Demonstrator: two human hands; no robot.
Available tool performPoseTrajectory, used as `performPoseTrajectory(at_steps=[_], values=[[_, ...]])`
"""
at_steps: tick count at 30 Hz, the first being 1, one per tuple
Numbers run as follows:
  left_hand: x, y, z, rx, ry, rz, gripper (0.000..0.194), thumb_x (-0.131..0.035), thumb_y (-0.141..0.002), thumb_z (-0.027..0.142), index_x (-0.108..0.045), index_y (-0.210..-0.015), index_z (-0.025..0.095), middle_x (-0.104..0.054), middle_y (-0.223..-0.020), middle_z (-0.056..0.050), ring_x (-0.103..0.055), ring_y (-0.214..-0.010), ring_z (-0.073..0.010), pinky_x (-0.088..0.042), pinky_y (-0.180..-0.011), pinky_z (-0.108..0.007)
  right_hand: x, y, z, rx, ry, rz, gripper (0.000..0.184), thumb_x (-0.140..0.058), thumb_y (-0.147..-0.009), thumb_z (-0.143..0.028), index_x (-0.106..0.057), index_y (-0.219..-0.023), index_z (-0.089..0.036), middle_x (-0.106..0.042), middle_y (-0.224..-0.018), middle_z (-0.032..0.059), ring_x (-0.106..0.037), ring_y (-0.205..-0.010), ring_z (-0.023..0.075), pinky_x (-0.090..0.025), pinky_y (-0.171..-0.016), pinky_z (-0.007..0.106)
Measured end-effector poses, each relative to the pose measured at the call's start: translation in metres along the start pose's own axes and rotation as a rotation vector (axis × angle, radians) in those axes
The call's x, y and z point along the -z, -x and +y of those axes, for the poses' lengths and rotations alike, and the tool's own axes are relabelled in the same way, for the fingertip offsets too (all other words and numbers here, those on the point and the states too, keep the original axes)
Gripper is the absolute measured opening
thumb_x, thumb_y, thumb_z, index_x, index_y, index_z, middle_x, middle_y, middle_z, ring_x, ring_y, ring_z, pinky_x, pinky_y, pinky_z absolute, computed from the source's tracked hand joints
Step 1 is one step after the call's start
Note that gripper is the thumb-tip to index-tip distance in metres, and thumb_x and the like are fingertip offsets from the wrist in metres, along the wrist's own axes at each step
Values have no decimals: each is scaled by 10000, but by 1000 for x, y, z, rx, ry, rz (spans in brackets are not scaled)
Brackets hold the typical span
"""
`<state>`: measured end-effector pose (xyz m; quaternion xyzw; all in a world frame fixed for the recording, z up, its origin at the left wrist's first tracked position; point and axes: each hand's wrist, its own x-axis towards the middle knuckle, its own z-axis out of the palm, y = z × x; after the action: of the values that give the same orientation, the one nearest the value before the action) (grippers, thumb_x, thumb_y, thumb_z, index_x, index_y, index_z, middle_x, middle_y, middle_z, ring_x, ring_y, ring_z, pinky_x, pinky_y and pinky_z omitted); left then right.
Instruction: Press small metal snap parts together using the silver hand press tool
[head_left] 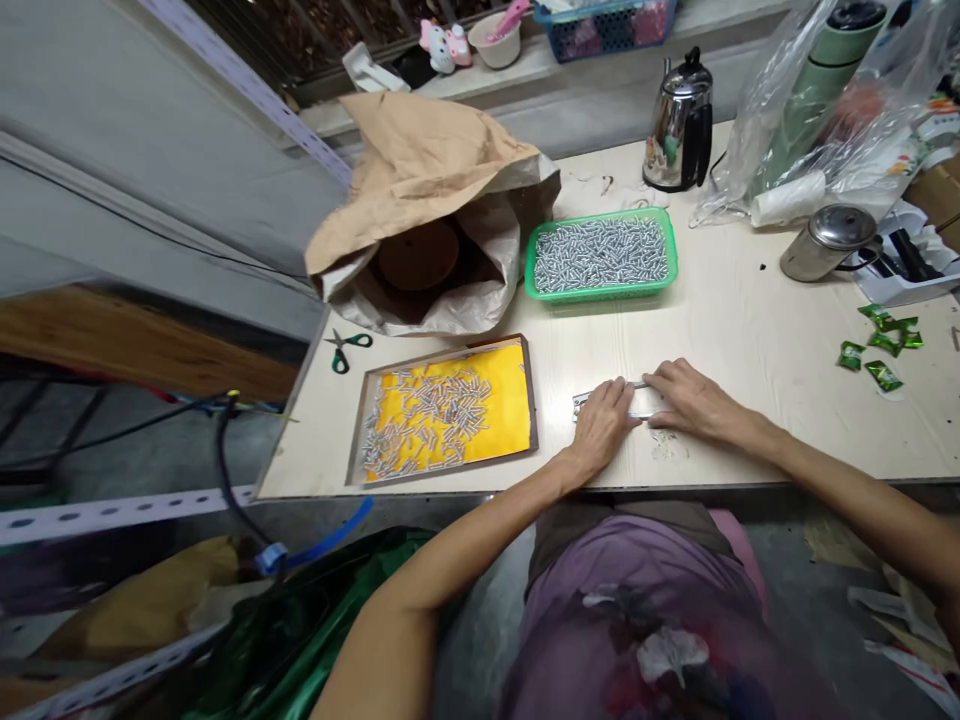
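A short, silvery metal rail [642, 402] lies flat on the table near its front edge. My left hand [601, 425] is closed over the rail's left part, and a slotted end pokes out past the fingers. At the other end, my right hand [686, 400] grips the rail with thumb and fingers on opposite sides. Left of my hands, a shallow tray with a yellow bottom [511, 400] holds many loose small metal pins [450, 400]. Behind my hands stands a green plastic basket [600, 296] heaped with similar pins [600, 253].
An open brown paper sack [442, 150] stands at the back left, with green-handled scissors [341, 352] before it. A steel kettle [679, 125], a lidded steel mug [829, 240], a plastic bag [757, 140] and green wrapped sweets [885, 340] occupy the back and right.
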<state>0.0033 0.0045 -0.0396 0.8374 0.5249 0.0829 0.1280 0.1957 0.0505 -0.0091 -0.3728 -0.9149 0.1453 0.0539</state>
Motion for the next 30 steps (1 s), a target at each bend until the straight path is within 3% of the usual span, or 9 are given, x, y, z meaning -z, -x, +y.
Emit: performPoseTrajectory(at_steps=[3, 6, 12, 15, 18, 22, 24, 26, 30], values=[[-20, 22, 11, -37, 46, 109, 442, -469, -961, 296, -417, -1364, 122, -442, -1456, -209, -371, -1398, -306, -397, -1091, -491, 3, -4, 17, 31, -27, -17, 295, -541, -911, -365, -627, -1104, -159, -625, -1010, 121, -542, -920, 254, -432, -804, 379], [-31, 40, 24, -103, 121, 101, 481, -463, -962, 379, -417, -1377, 138, -445, -1463, -206, -337, -1425, -298, -337, -1131, -525, 2, -15, 27, -35, 41, -2, 212, -479, -930, -243, -659, -978, -142, -642, -957, 124, -541, -896, 243, -417, -785, 361], [-24, 41, 34, -95, 235, 77, 507, -444, -961, 440, -432, -1377, 152, -496, -1419, -203, -350, -1419, -299, -266, -1153, -579, 12, -51, 12, -101, 197, -5, 146, -556, -897, -201, -694, -878, -161, -666, -927, 126, -518, -914, 262, -363, -744, 371], [-23, 41, 37, -93, 249, 82, 530, -477, -942, 457, -452, -1362, 136, -515, -1393, -208, -397, -1385, -315, -310, -1135, -564, 8, -59, -24, 157, 161, -24, 145, -589, -877, -160, -713, -938, -204, -659, -998, 105, -505, -937, 237, -346, -733, 341], [-26, 57, 35, -222, 248, 63, 400, -508, -933, 430, -587, -1209, 152, -653, -1188, -156, -575, -1195, -277, -447, -1049, -446, -11, -64, -57, 491, 89, -86, 90, -630, -878, -233, -717, -890, -254, -653, -995, 61, -496, -974, 216, -337, -709, 315], [-12, 93, 10, -360, 169, 182, 237, -502, -949, 329, -667, -1048, 190, -695, -868, -69, -643, -875, -190, -523, -865, -327, -43, -74, -67, 655, 152, -49, 122, -629, -866, -179, -688, -767, -219, -664, -915, 48, -510, -1015, 216, -341, -704, 320], [9, 104, -17, -245, 94, 313, 229, -469, -961, 267, -684, -984, 190, -681, -811, -58, -615, -782, -172, -521, -774, -311, -53, -78, -64, 688, 133, 3, 143, -602, -873, -139, -667, -762, -200, -672, -901, 45, -534, -1001, 209, -364, -715, 322], [34, 103, -50, -4, 24, 413, 264, -441, -967, 236, -692, -918, 173, -675, -819, -72, -599, -775, -172, -508, -742, -310, -55, -80, -62, 681, 57, 63, 165, -545, -903, -129, -651, -792, -190, -670, -864, 46, -562, -922, 195, -394, -714, 322], [67, 72, -110, 440, 38, 379, 257, -464, -954, 231, -707, -903, 165, -646, -847, -73, -603, -810, -175, -498, -753, -299, -24, -88, -59, 531, -204, 233, 237, -406, -972, -190, -625, -882, -192, -661, -834, 64, -577, -789, 185, -457, -706, 331]])
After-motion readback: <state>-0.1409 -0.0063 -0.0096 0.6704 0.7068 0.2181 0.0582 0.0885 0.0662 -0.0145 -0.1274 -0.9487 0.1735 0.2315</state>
